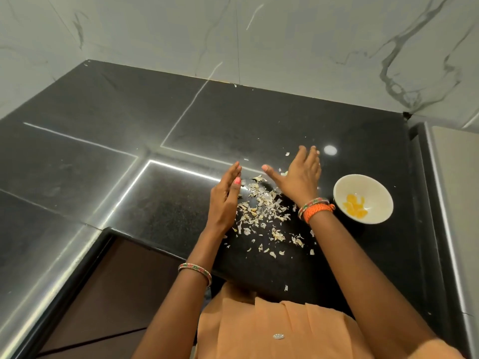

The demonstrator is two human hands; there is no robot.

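A scatter of pale, papery garlic peels lies on the black polished counter. My left hand stands on its edge at the left side of the peels, fingers straight and together. My right hand is spread flat over the far right part of the scatter, fingers straight and thumb stretched out to the left. Neither hand holds anything. A white bowl with a few yellow-orange pieces in it stands just right of my right wrist.
A marble-look wall runs along the back of the counter. At the right is a raised steel edge. The counter's front edge steps back at the lower left, above a dark brown cabinet. A few stray peels lie near the front edge.
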